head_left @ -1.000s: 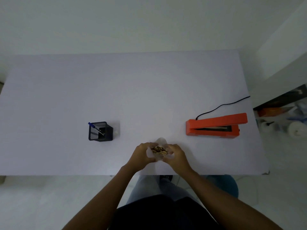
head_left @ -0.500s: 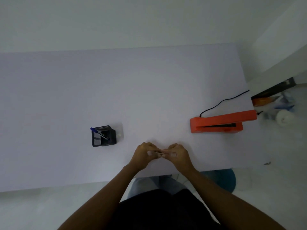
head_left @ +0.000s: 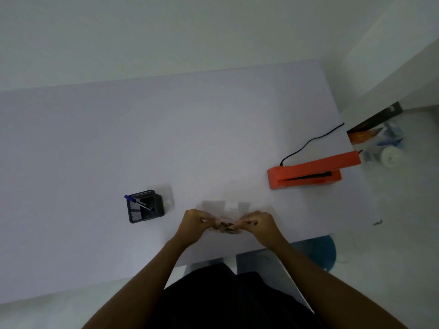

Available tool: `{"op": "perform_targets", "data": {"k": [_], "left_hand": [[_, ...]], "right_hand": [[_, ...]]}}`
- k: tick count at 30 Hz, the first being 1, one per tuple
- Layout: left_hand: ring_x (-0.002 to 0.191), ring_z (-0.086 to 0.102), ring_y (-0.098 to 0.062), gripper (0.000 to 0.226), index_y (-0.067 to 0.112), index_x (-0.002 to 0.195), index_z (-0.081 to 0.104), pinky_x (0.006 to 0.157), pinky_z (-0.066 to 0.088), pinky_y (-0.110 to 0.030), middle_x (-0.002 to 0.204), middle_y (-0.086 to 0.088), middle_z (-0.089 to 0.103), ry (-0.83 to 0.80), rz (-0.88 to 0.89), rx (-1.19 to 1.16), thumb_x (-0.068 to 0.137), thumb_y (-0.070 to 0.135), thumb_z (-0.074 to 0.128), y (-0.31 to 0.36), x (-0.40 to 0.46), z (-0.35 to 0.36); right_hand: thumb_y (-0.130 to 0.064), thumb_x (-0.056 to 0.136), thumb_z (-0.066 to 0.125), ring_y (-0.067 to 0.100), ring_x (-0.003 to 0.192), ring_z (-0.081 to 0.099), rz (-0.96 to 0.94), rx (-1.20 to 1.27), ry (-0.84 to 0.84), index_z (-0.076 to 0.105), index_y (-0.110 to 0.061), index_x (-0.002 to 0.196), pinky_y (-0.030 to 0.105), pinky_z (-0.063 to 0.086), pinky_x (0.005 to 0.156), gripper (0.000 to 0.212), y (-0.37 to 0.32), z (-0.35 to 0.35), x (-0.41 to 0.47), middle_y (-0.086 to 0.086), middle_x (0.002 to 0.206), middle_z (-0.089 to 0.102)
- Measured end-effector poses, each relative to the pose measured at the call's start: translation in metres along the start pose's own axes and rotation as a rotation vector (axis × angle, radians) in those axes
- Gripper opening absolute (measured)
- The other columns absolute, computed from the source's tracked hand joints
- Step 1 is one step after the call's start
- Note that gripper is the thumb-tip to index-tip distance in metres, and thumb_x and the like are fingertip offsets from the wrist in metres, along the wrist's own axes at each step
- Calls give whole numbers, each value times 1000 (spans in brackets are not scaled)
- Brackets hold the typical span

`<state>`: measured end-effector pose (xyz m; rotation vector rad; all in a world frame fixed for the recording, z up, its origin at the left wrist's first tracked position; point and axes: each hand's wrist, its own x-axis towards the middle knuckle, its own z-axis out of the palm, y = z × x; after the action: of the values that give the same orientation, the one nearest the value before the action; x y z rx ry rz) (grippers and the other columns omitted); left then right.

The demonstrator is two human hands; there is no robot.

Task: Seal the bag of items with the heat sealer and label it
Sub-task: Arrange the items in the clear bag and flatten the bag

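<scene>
A small clear bag (head_left: 225,211) with brown items at its bottom is held near the table's front edge. My left hand (head_left: 194,222) pinches its left side and my right hand (head_left: 257,222) pinches its right side, stretching the top between them. The orange heat sealer (head_left: 308,173) lies to the right on the table, its jaw open, with a black cord (head_left: 311,141) running back. A small white piece, perhaps a label (head_left: 168,202), lies beside the pen holder.
A black mesh pen holder (head_left: 145,208) with a blue pen (head_left: 139,202) stands left of my hands on the white table (head_left: 166,129). Clutter and a white roll (head_left: 390,156) sit on the floor off the table's right edge.
The bag was bunched between my hands, then pressed low; now it is spread out wider between my pinching fingers. The camera view has shifted and tilted.
</scene>
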<state>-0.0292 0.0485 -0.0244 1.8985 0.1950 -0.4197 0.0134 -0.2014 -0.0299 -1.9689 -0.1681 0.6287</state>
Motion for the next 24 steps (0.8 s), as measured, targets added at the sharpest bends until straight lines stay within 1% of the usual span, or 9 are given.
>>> {"op": "perform_targets", "data": {"k": [3, 6, 10, 12, 14, 16, 19, 21, 24], "left_hand": [[73, 73, -8, 10, 13, 85, 82, 74, 58, -23, 81, 3, 78, -1, -26, -26, 77, 19, 82, 3, 1, 1], [74, 73, -10, 10, 11, 85, 81, 75, 58, -22, 82, 2, 78, 8, -49, -37, 78, 18, 81, 5, 4, 3], [72, 73, -10, 6, 9, 83, 81, 73, 58, -21, 80, 3, 78, 14, -40, -35, 80, 14, 80, 8, 14, 3], [71, 73, -12, 4, 8, 82, 81, 72, 58, -22, 79, 1, 78, 23, -48, -48, 79, 11, 80, 9, 18, 5], [72, 74, -15, 4, 8, 81, 80, 72, 59, -24, 79, -1, 78, 13, -69, -85, 78, 11, 81, 10, 20, 5], [75, 74, -20, 9, 8, 81, 80, 73, 59, -27, 80, -3, 77, -17, -105, -130, 74, 12, 84, 7, 20, 7], [77, 74, -21, 17, 5, 84, 79, 75, 59, -27, 81, -5, 77, -40, -157, -143, 70, 12, 86, 3, 21, 6], [76, 73, -20, 16, 5, 83, 79, 75, 59, -26, 80, -5, 77, -43, -167, -138, 71, 13, 86, 1, 22, 6], [73, 73, -16, 12, 5, 80, 79, 71, 56, -21, 77, -4, 77, 1, -161, -127, 73, 11, 85, 3, 24, 8]], "right_hand": [[-19, 74, 87, 5, 81, 72, 76, 18, -28, 83, -16, 86, 20, 54, 77, 13, 4, -7, 6, -7, 84, 77], [-19, 75, 86, 5, 82, 71, 101, 33, -49, 83, -12, 86, 15, 51, 77, 14, 4, -12, 13, -2, 85, 78], [-18, 77, 84, 8, 80, 74, 151, 90, -33, 82, -14, 85, 17, 55, 76, 9, 5, -14, 17, -2, 84, 79], [-17, 79, 84, 9, 74, 73, 188, 132, -18, 81, -21, 81, 20, 56, 68, 5, 5, -13, 18, -3, 80, 79], [-16, 81, 82, 13, 68, 71, 207, 173, -4, 80, -23, 78, 23, 54, 58, 8, 5, -11, 19, 0, 76, 78], [-13, 82, 80, 16, 69, 72, 227, 223, 16, 81, -18, 80, 25, 55, 55, 6, 7, -11, 19, 7, 78, 78], [-11, 82, 79, 17, 68, 72, 238, 252, 25, 81, -12, 82, 24, 56, 54, 2, 11, -10, 18, 11, 79, 78], [-11, 82, 80, 18, 68, 72, 247, 253, 15, 81, -10, 82, 24, 55, 53, 1, 14, -10, 18, 12, 79, 78], [-14, 80, 82, 14, 66, 69, 236, 244, 0, 80, -7, 86, 25, 55, 52, 10, 16, -9, 21, 10, 79, 77]]}}
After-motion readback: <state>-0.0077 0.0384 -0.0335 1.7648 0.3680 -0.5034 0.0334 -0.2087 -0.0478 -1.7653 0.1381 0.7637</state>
